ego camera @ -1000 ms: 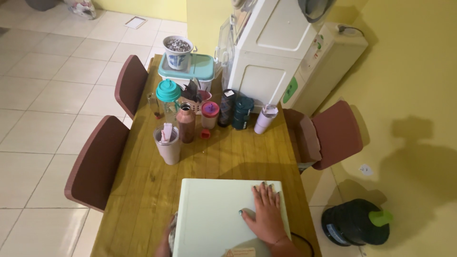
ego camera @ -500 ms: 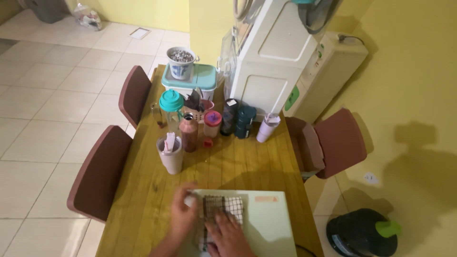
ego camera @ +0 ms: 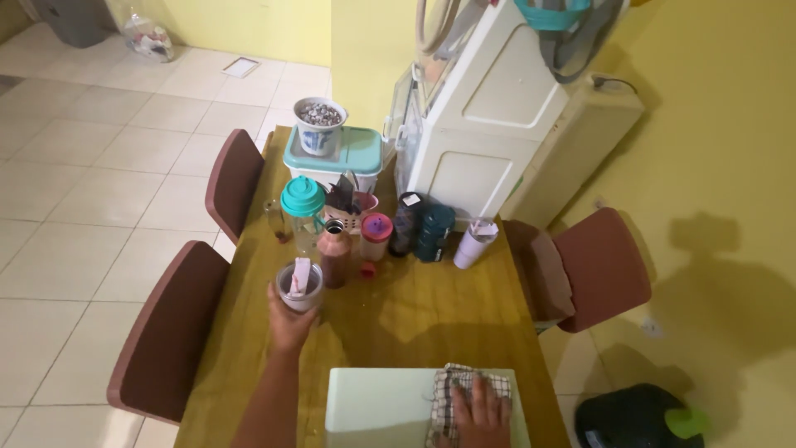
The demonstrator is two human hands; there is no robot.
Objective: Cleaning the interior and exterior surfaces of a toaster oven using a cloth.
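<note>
My left hand (ego camera: 290, 320) reaches forward and wraps around a pale pink tumbler (ego camera: 299, 284) with a lid, standing on the wooden table (ego camera: 398, 315). My right hand (ego camera: 481, 412) presses flat on a checked cloth (ego camera: 452, 390) that lies on a pale green board (ego camera: 373, 408) at the table's near edge. Just beyond the tumbler stand a brown metal bottle (ego camera: 335, 253), a clear jug with a teal lid (ego camera: 303, 211) and a cup with a pink lid (ego camera: 376, 236).
Two dark bottles (ego camera: 421, 227), a lilac cup (ego camera: 473, 244) and a teal-lidded box (ego camera: 336, 158) with a patterned pot (ego camera: 320, 124) crowd the far end. Maroon chairs (ego camera: 166, 332) flank the table. A white appliance (ego camera: 481, 124) stands behind. A dark water bottle (ego camera: 638, 419) lies on the floor.
My left hand left the cloth and went forward to grip the pink tumbler. The cloth and my right hand slid right along the board. The camera moved back a little.
</note>
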